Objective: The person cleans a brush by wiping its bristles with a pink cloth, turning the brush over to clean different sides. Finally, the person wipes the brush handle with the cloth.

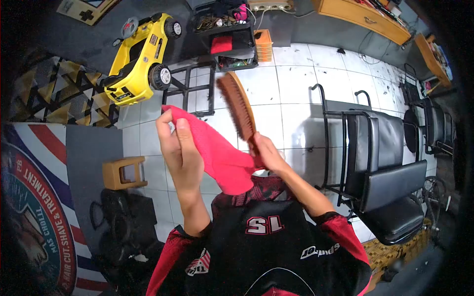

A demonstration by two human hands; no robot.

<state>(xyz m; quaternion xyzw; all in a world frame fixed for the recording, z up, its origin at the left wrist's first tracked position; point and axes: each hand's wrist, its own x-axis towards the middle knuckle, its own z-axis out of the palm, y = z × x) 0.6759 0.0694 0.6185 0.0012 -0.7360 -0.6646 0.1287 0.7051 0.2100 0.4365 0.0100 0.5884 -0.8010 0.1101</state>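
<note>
A bright pink cloth (217, 153) is stretched in front of my chest. My left hand (181, 140) is closed on its upper left corner, thumb pressed against the fingers. In my right hand (269, 154) is a wooden brush (240, 106) with a curved back, gripped near its handle end. The brush points up and away from me, its brown bristles facing left toward the cloth. The cloth's right end reaches my right fingers and overlaps the brush handle there.
Black padded chairs (380, 153) stand on the right. A yellow toy car (140, 59) and a black metal frame (190, 89) are at the upper left. A small tan stool (123, 172) stands left, and a black shelf cart (232, 42) at the back. Dark bits dot the white tile floor (296, 81).
</note>
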